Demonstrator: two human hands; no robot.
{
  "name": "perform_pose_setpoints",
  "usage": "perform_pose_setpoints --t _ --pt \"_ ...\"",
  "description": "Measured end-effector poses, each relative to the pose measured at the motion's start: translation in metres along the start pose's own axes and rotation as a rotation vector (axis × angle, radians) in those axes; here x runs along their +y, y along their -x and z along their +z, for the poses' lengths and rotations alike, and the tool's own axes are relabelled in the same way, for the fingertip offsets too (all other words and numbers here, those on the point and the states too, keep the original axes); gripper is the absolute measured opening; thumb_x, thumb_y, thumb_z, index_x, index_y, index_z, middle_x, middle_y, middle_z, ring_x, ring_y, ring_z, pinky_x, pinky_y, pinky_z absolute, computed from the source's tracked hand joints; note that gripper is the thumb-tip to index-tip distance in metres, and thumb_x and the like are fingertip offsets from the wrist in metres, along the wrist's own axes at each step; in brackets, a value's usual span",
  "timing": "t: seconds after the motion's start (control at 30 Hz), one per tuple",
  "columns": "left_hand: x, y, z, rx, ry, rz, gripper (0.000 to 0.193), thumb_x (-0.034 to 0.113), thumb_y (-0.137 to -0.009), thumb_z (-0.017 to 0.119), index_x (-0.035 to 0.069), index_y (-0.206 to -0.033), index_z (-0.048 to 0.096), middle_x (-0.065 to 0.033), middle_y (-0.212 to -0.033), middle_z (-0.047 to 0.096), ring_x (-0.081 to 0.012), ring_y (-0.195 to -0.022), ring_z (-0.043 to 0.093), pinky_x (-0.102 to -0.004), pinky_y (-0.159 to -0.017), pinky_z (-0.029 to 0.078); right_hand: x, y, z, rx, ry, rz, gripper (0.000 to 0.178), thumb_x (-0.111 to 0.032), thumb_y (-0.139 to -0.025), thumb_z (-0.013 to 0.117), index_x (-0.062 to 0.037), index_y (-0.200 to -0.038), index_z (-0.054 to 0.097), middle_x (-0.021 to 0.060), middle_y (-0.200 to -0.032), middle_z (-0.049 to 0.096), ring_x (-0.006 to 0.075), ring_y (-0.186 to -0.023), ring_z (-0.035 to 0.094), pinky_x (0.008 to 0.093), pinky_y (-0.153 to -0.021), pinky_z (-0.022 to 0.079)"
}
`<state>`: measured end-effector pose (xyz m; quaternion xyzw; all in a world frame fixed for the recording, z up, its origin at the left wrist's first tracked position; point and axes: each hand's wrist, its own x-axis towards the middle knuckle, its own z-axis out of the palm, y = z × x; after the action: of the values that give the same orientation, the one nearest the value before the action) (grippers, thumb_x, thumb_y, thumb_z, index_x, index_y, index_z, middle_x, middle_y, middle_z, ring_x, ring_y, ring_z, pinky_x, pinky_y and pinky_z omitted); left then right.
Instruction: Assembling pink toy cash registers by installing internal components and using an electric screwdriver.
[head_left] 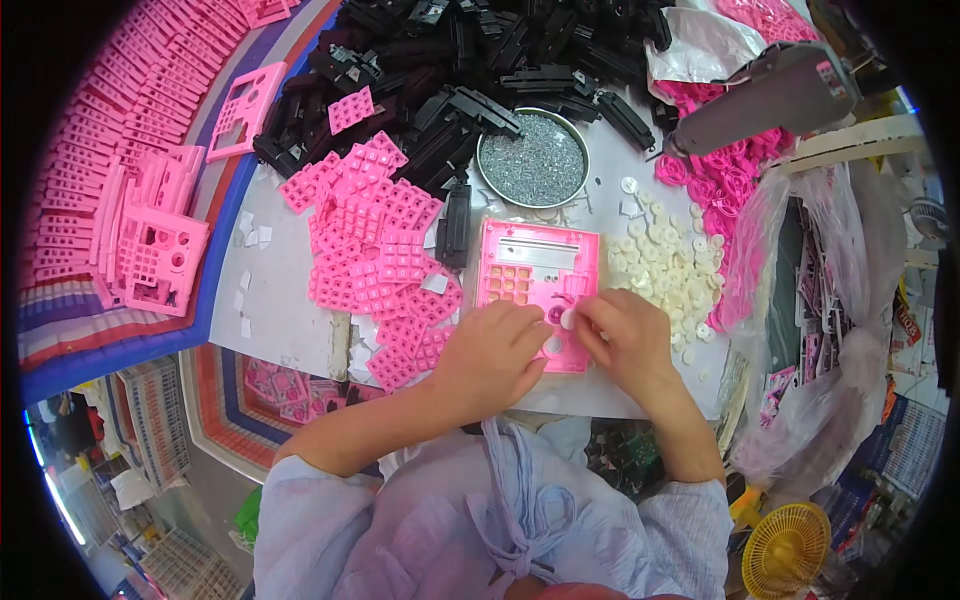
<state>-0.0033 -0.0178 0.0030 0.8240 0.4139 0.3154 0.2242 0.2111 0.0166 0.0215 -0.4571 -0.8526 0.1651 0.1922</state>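
Note:
A pink plastic housing (pixel 590 270) lies on the worktable in front of me, with a grey metallic strip near its far end, a grid of square key openings and round holes. My left hand (pixel 490 352) is curled over its near left part, fingertips close to a round hole; the fingers appear to grip the housing, though their undersides are hidden. Between the thumb and fingers of my right hand (pixel 630 335) is a small white plastic disc (pixel 568 319), pinched just above the housing's near right area.
Pink keypad pieces (pixel 375 250) lie left, white round parts (pixel 670 265) right. Beyond are a bowl of small metal screws (pixel 533 158) and black plastic parts (pixel 440 100). A grey powered tool (pixel 765 100) hangs at upper right, above pink coiled cords (pixel 705 180). Pink housings (pixel 150 240) are stacked far left.

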Motion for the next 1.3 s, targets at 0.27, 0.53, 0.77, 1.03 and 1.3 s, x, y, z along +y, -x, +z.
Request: perform_pose_setpoints --t 0.27,0.53,0.77,1.03,1.3 --pt "-0.006 0.012 0.008 -0.146 -0.145 -0.003 0.033 0.02 -0.076 0.071 0.004 -0.105 0.064 -0.0089 -0.112 0.06 -0.0288 -0.108 0.057 -0.0439 -0.086 0.048 -0.009 -0.012 0.019 -0.034 0.041 0.043 0.013 -0.012 -0.077 0.073 -0.0072 -0.076 0.06 0.0076 -0.073 0.06 0.0292 -0.071 0.062 0.0417 -0.056 0.049" --pt "-0.007 0.013 0.009 -0.105 -0.122 -0.021 0.032 0.02 -0.075 0.071 0.004 -0.103 0.066 -0.0082 -0.11 0.06 -0.0272 -0.106 0.057 -0.0433 -0.087 0.047 -0.018 -0.019 0.021 -0.112 0.122 0.157 0.011 -0.01 -0.076 0.069 -0.0064 -0.078 0.059 0.0103 -0.073 0.061 0.0313 -0.071 0.063 0.0434 -0.058 0.05" --pt "-0.005 0.012 0.007 -0.112 -0.108 -0.044 0.032 0.019 -0.075 0.071 0.004 -0.103 0.066 -0.0074 -0.11 0.06 -0.0264 -0.107 0.056 -0.0428 -0.088 0.047 -0.021 -0.012 0.027 -0.039 0.039 0.288 0.014 -0.013 -0.079 0.07 -0.0056 -0.079 0.059 0.012 -0.073 0.063 0.0327 -0.069 0.063 0.0439 -0.057 0.049" --pt "-0.006 0.012 0.01 -0.09 -0.104 -0.039 0.031 0.018 -0.074 0.071 0.005 -0.102 0.066 -0.0068 -0.107 0.059 -0.0261 -0.105 0.055 -0.0423 -0.088 0.046 -0.018 -0.013 0.023 -0.104 0.036 0.309 0.011 -0.013 -0.081 0.071 -0.0058 -0.082 0.062 0.012 -0.075 0.065 0.0313 -0.071 0.065 0.0419 -0.061 0.052" --pt "-0.006 0.008 0.008 -0.106 -0.104 -0.042 0.03 0.017 -0.073 0.071 0.006 -0.1 0.064 -0.0068 -0.106 0.059 -0.0266 -0.105 0.055 -0.0425 -0.086 0.046 -0.014 -0.006 0.024 -0.018 0.016 0.233 0.012 -0.014 -0.082 0.071 -0.0059 -0.081 0.063 0.0129 -0.073 0.065 0.0322 -0.069 0.065 0.0432 -0.058 0.051"
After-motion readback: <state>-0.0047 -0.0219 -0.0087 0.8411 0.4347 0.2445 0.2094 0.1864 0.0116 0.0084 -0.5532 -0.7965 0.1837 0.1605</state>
